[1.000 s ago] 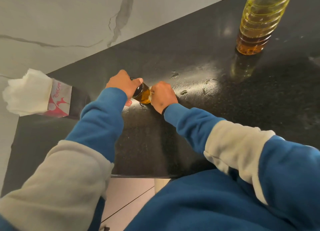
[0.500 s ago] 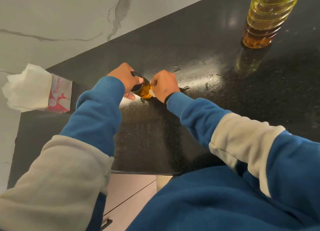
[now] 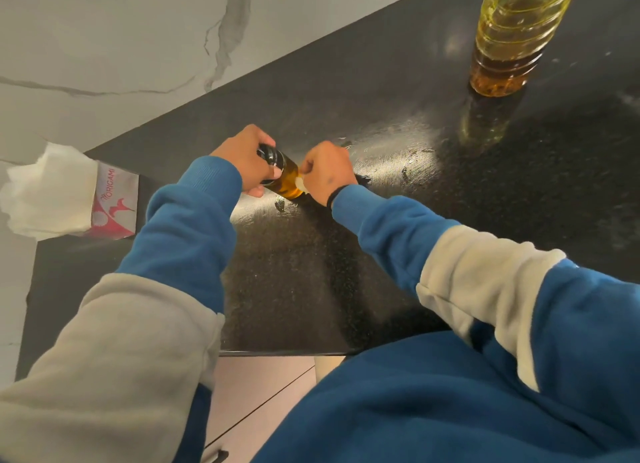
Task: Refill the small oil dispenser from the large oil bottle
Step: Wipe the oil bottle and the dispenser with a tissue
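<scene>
Black speckled table (image 3: pixel 311 289) carries everything we see; between our two hands the small oil dispenser (image 3: pixel 287 178) leans toward the left, amber oil inside; our left hand (image 3: pixel 247 161) curls round its dark cap end, our right hand (image 3: pixel 327 173) pinches a bit of white tissue against its lower body; oil spots shine just beyond the right hand; the large oil bottle (image 3: pixel 512 36) stands upright well beyond and right; a tissue pack (image 3: pixel 107 202) lies left of the left hand.
</scene>
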The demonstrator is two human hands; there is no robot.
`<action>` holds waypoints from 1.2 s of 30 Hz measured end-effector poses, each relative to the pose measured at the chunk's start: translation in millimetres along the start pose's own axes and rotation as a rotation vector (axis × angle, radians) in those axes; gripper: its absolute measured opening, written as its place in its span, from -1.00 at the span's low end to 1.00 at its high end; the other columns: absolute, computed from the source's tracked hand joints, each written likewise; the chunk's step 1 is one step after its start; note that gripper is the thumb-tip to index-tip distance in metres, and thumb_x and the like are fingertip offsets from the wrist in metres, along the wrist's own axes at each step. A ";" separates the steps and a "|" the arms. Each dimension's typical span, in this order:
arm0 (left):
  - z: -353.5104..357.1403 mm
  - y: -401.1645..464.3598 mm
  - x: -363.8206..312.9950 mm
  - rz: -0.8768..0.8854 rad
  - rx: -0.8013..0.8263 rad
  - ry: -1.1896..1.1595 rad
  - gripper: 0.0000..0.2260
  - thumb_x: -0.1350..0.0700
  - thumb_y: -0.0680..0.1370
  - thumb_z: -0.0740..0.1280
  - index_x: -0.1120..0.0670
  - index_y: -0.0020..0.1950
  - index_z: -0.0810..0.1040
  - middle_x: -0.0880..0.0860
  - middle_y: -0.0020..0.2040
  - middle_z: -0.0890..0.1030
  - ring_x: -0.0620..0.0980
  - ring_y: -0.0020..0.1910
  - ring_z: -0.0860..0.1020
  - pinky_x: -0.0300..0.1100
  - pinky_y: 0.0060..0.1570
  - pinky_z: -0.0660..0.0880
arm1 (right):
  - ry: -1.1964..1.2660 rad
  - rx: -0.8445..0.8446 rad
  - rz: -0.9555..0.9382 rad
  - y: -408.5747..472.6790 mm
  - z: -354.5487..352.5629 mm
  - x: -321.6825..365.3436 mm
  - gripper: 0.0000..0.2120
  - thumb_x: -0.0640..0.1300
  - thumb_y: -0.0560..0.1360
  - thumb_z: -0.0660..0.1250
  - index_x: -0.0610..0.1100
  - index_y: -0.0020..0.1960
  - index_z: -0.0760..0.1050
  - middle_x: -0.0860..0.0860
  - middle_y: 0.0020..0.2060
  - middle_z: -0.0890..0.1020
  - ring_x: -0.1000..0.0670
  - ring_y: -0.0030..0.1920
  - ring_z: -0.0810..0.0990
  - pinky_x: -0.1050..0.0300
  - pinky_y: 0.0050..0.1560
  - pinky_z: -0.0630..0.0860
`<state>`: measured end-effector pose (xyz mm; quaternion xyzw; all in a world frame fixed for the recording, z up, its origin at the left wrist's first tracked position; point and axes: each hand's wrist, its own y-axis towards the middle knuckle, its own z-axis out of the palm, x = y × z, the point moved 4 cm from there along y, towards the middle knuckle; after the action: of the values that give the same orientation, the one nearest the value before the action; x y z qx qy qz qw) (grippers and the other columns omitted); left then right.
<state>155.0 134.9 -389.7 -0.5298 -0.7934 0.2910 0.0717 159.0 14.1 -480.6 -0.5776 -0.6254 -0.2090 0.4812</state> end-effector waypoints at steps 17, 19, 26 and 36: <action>-0.6 2.3 5.5 0.084 -0.013 0.053 -0.59 0.17 0.56 0.42 -0.08 0.34 0.39 0.10 0.19 0.53 0.06 -0.12 0.68 -0.12 -0.07 0.64 | 0.046 0.011 0.028 -5.2 3.5 6.5 -0.94 -0.27 0.47 0.40 -0.25 -0.16 0.62 -0.12 -0.23 0.63 -0.13 -0.11 0.62 -0.06 0.03 0.63; -0.5 3.8 6.5 0.091 -0.007 0.051 -0.60 0.19 0.55 0.43 -0.06 0.32 0.39 0.12 0.14 0.55 0.06 -0.18 0.67 -0.06 -0.07 0.65 | 0.110 -0.014 0.010 -11.6 1.9 17.3 -0.91 -0.22 0.43 0.45 -0.20 -0.23 0.59 -0.08 -0.27 0.62 -0.11 -0.15 0.62 0.00 -0.04 0.62; -0.1 5.5 8.6 0.076 0.010 0.009 -0.60 0.21 0.55 0.43 -0.08 0.29 0.39 0.16 0.19 0.51 0.10 -0.18 0.66 -0.05 -0.13 0.66 | 0.259 -0.132 0.055 -23.8 19.8 9.4 -0.83 -0.28 0.39 0.44 -0.09 -0.27 0.49 -0.05 -0.17 0.61 -0.05 -0.09 0.52 0.06 -0.03 0.53; 2.6 5.1 2.5 0.064 -0.090 0.023 -0.77 0.06 0.64 0.31 -0.02 0.28 0.40 0.15 0.25 0.52 0.11 -0.13 0.67 -0.01 -0.12 0.67 | 0.400 -0.286 -0.081 -10.1 -4.1 22.8 -0.86 -0.34 0.43 0.41 -0.12 -0.21 0.61 0.01 -0.23 0.65 0.04 -0.18 0.62 0.32 -0.18 0.52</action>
<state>156.9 137.5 -395.1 -0.5608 -0.7876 0.2510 0.0475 154.2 20.2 -456.6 -0.5614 -0.5046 -0.4246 0.4999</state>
